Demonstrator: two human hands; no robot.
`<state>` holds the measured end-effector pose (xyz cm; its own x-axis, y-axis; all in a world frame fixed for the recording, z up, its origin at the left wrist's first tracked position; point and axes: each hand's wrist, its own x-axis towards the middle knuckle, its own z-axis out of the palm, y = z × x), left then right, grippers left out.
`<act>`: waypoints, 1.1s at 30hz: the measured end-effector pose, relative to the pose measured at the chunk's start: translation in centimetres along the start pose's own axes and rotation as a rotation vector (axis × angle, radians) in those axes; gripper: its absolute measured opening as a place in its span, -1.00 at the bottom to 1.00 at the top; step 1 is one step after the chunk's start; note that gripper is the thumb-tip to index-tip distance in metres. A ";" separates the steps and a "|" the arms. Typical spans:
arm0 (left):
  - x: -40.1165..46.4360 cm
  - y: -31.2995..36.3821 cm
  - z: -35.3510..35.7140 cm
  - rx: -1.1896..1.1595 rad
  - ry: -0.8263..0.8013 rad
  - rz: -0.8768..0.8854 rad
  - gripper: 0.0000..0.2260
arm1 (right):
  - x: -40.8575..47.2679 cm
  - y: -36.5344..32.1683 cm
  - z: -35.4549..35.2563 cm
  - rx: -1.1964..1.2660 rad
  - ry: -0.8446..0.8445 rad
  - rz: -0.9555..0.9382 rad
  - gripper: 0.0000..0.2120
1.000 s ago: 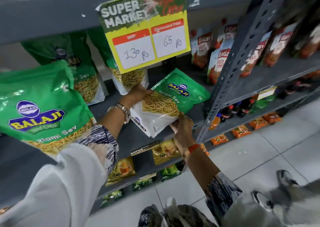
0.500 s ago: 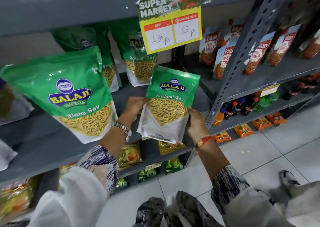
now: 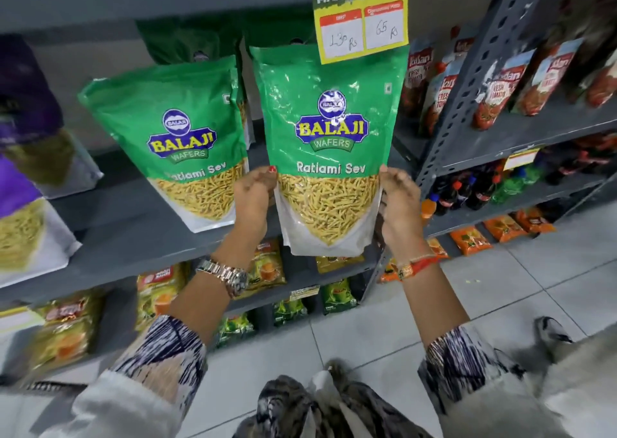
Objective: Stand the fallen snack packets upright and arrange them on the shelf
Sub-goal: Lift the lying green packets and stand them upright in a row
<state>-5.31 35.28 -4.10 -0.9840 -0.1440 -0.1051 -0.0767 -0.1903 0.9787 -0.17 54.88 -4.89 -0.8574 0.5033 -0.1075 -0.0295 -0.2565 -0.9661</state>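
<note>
Upright now, the Ratlami Sev packet (image 3: 329,157) sat at the shelf's (image 3: 133,237) front edge, left hand (image 3: 254,200) and right hand (image 3: 399,204) pinching its sides; letting go carelessly could tip it off.

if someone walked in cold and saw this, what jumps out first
The big green Balaji Ratlami Sev packet fills the centre, upright in front of the grey shelf, with the left hand and right hand on its two sides. A matching packet stands just left of it. Above hangs a yellow price card, and red tomato ketchup pouches line the right-hand rack.
</note>
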 end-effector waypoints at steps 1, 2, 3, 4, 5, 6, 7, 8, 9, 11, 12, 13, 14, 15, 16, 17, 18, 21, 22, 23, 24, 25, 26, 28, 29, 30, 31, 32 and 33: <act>-0.3 0.0 -0.3 -0.020 -0.008 0.011 -0.77 | -0.5 -0.1 0.0 0.001 -0.013 -0.026 -0.84; -0.5 0.1 -0.6 -0.034 -0.011 0.014 -0.77 | -0.8 -0.1 0.0 -0.001 -0.017 -0.047 -0.84; -0.6 0.0 -0.8 -0.039 -0.005 0.013 -0.77 | -1.1 -0.2 0.0 -0.013 -0.015 -0.063 -0.85; -0.9 0.0 -1.0 -0.042 0.001 0.016 -0.77 | -1.4 -0.2 -0.1 -0.022 -0.012 -0.071 -0.86; -1.0 -0.1 -1.1 -0.047 0.004 0.025 -0.78 | -1.5 0.0 -0.2 -0.026 -0.014 -0.077 -0.86; -1.3 -0.2 -1.1 -0.046 0.003 0.037 -0.80 | -1.6 0.0 -0.2 -0.028 -0.020 -0.082 -0.87; -1.4 -0.4 -1.2 -0.038 0.001 0.050 -0.84 | -1.6 0.1 -0.3 -0.029 -0.026 -0.087 -0.86; -1.4 -0.5 -1.2 -0.025 0.000 0.057 -0.87 | -1.6 0.2 -0.3 -0.029 -0.031 -0.092 -0.86; -1.4 -0.6 -1.2 -0.013 0.001 0.063 -0.87 | -1.4 0.4 -0.3 -0.026 -0.035 -0.097 -0.86; -1.3 -0.6 -1.1 0.026 -0.029 0.065 -0.87 | -0.9 0.5 -0.3 -0.021 -0.043 -0.106 -0.86; -1.2 -0.4 -0.9 0.038 -0.054 0.069 -0.88 | -0.5 0.6 -0.3 -0.022 -0.050 -0.117 -0.87; -1.0 -0.2 -0.6 0.049 -0.073 0.070 -0.86 | 0.1 0.6 -0.2 -0.021 -0.060 -0.130 -0.89; -0.7 0.0 -0.2 0.060 -0.083 0.071 -0.83 | 0.7 0.7 0.0 -0.016 -0.067 -0.140 -0.89; -0.2 0.1 0.2 0.078 -0.085 0.071 -0.82 | 1.6 0.7 0.2 -0.004 -0.070 -0.144 -0.88; 0.4 0.1 0.6 0.098 -0.085 0.079 -0.84 | 2.4 0.7 0.4 0.012 -0.071 -0.144 -0.86; 1.1 0.1 1.1 0.116 -0.084 0.091 -0.87 | 3.4 0.6 0.7 0.031 -0.071 -0.146 -0.85; 1.7 0.1 1.5 0.125 -0.081 0.101 -0.90 | 4.3 0.5 1.0 0.044 -0.075 -0.146 -0.84; 3.6 -0.2 2.6 0.116 -0.091 0.114 -0.89 | 6.7 0.0 2.1 0.073 -0.103 -0.129 -0.82; 4.1 -0.3 3.0 0.101 -0.091 0.115 -0.85 | 7.3 -0.2 2.4 0.083 -0.110 -0.117 -0.81; 4.5 -0.3 3.3 0.080 -0.082 0.109 -0.80 | 8.0 -0.3 2.7 0.099 -0.118 -0.108 -0.80; 4.9 -0.3 3.6 0.057 -0.073 0.105 -0.74 | 8.6 -0.4 3.0 0.110 -0.126 -0.100 -0.80; 5.3 -0.3 3.8 0.040 -0.063 0.101 -0.71 | 9.2 -0.3 3.2 0.124 -0.136 -0.098 -0.80; 5.6 -0.4 4.0 0.030 -0.053 0.096 -0.70 | 9.7 -0.2 3.4 0.132 -0.147 -0.094 -0.80; 6.0 -0.6 4.4 0.017 -0.047 0.075 -0.69 | 10.4 0.1 3.6 0.149 -0.164 -0.080 -0.81; 6.3 -0.8 4.6 0.017 -0.045 0.067 -0.69 | 10.7 0.4 3.5 0.156 -0.171 -0.073 -0.81; 6.4 -0.8 4.7 0.024 -0.039 0.063 -0.70 | 10.9 0.6 3.4 0.150 -0.179 -0.071 -0.82; 6.4 -0.7 4.7 0.024 -0.037 0.062 -0.70 | 11.0 0.6 3.4 0.138 -0.193 -0.074 -0.82; 6.5 -0.7 4.8 0.010 -0.036 0.051 -0.71 | 11.1 0.6 3.4 0.110 -0.204 -0.072 -0.82; 6.6 -0.8 4.8 -0.017 -0.035 0.029 -0.73 | 11.2 0.5 3.3 0.090 -0.218 -0.060 -0.83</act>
<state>-12.49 39.16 -4.72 -0.9908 -0.1154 -0.0704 -0.0458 -0.2030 0.9781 -11.50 57.71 -5.85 -0.9430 0.3326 0.0126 -0.1214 -0.3087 -0.9434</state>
